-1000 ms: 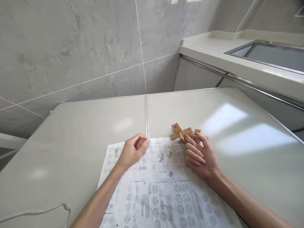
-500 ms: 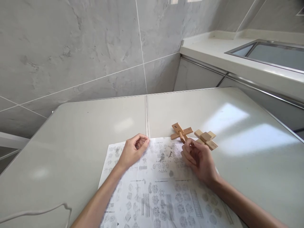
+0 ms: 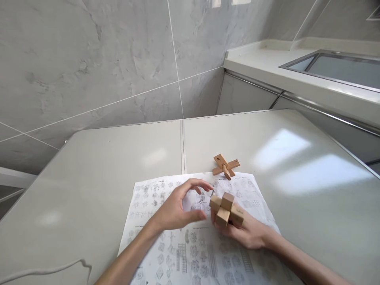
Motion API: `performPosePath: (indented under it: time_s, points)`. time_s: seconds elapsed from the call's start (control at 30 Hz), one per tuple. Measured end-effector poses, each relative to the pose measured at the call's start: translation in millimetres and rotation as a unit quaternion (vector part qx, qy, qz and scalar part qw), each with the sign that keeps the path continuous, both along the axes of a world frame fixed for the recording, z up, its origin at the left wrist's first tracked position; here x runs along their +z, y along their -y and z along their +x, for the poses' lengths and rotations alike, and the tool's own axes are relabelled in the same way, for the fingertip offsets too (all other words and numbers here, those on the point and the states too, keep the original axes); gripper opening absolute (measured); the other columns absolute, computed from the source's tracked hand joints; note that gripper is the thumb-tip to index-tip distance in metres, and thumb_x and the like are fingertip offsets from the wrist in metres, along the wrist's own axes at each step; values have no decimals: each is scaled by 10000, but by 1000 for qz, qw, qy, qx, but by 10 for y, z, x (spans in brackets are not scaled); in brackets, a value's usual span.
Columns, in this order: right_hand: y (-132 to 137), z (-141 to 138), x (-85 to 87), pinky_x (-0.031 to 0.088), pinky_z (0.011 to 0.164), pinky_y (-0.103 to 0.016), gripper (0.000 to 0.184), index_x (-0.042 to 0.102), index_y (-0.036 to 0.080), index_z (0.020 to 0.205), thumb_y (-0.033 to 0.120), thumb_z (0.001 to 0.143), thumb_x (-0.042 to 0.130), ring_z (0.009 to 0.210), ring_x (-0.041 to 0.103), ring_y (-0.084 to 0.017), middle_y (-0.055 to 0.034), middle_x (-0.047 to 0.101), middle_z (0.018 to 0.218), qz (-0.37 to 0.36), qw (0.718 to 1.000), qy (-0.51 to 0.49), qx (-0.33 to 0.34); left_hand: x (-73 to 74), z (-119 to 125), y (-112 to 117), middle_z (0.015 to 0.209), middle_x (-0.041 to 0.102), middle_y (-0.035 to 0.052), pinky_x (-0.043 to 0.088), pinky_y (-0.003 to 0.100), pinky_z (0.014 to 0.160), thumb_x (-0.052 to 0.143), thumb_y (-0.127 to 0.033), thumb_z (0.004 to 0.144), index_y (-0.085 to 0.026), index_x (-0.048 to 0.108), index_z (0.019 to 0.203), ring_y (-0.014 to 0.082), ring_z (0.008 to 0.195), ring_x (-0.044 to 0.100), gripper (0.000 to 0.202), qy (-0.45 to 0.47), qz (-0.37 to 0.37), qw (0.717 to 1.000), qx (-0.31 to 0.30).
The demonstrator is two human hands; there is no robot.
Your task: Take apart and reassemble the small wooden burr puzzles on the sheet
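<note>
My right hand (image 3: 242, 233) grips a wooden burr puzzle (image 3: 227, 206) made of light and darker blocks crossing each other, held over the printed sheet. Its fingers are partly hidden behind the blocks. To the left of it, my left hand (image 3: 181, 208) has thumb and fingers spread apart, a small gap away from the puzzle, with nothing in it. Beyond both hands, a second wooden piece (image 3: 225, 165) of crossed sticks, numbered 2 on one arm, rests at the sheet's far edge. Under the hands lies the printed sheet (image 3: 166, 237) with rows of small diagrams.
The pale table (image 3: 89, 190) has a seam running away from me. A white cable (image 3: 44, 271) lies at the lower left. A grey tiled wall (image 3: 118, 59) rises behind, and a white counter (image 3: 261, 59) with a framed inset stands at the right.
My right hand has taken the burr puzzle from the table's right side and brought it nearer, over the sheet. My left hand has moved right and opened.
</note>
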State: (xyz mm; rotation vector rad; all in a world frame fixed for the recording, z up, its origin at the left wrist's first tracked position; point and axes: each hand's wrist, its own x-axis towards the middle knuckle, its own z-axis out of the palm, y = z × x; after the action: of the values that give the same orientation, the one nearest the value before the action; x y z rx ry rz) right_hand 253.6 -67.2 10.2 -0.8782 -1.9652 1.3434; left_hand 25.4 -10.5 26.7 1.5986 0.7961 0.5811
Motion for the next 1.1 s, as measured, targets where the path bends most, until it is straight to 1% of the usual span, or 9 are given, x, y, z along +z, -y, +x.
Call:
performPosePath:
  time_s: [0.1,0.23,0.33,0.43,0.57,0.63,0.8,0.9,1.1]
  points:
    - [51,-44,-36,332,613,-299,176,320,236,779,169,870,455,657,387,-154,22,422,747,15,999,5,36,-3,96,84,1463,634,118,436,522,1176,935,-653,682,-302,656,1413,355,1345,578,857,38,-40,996,-73]
    - [83,-64,-100,336,597,-287,142,353,237,810,176,860,471,647,406,-150,26,444,755,-7,998,6,62,-52,183,174,1389,681,107,502,528,1118,977,-524,691,-310,688,1374,358,1287,645,771,85,-92,985,-119]
    - [48,-31,-112,392,652,-298,139,411,236,832,254,961,459,718,474,-174,3,509,798,-17,998,12,55,-118,176,192,1367,704,109,528,513,1096,986,-444,707,-305,671,1381,350,1274,663,757,127,-112,982,-84]
    - [-9,19,-93,362,598,-293,330,444,231,799,451,1043,480,642,444,-163,15,485,706,-60,998,10,25,-181,124,160,1353,698,115,555,464,1057,975,-396,739,-295,642,1404,324,1233,684,750,159,-109,981,-12]
    - [-55,49,-50,399,581,-293,519,501,220,798,632,1095,393,544,460,-140,29,516,620,-152,987,-56,1,-215,75,102,1163,718,94,570,389,967,965,-375,751,-255,634,1386,259,1059,712,726,153,-86,984,41]
    - [-58,42,-36,417,569,-284,515,528,217,873,654,1103,380,542,490,-138,23,564,654,-196,977,-87,-11,-213,72,86,1116,706,79,566,379,942,969,-390,733,-261,653,1369,251,1031,694,721,133,-62,988,42]
    - [-64,39,-34,358,515,-254,420,537,219,992,613,1108,450,522,446,-111,47,542,687,-247,962,-112,-9,-220,75,77,1262,671,86,526,428,1042,980,-413,705,-328,681,1405,287,1162,647,766,111,-13,993,26]
    - [-84,62,-49,328,512,-256,425,553,213,947,604,1100,487,510,408,-104,58,500,641,-243,963,-118,9,-235,68,77,1287,687,90,514,443,1055,991,-409,696,-341,661,1438,307,1204,645,815,107,-26,994,22]
    - [-120,74,-67,307,527,-263,445,603,187,853,577,1065,582,531,386,-101,49,484,631,-212,973,-92,-9,-242,70,70,1231,715,90,525,423,997,1021,-408,639,-297,721,1328,308,1160,661,759,105,-31,993,38]
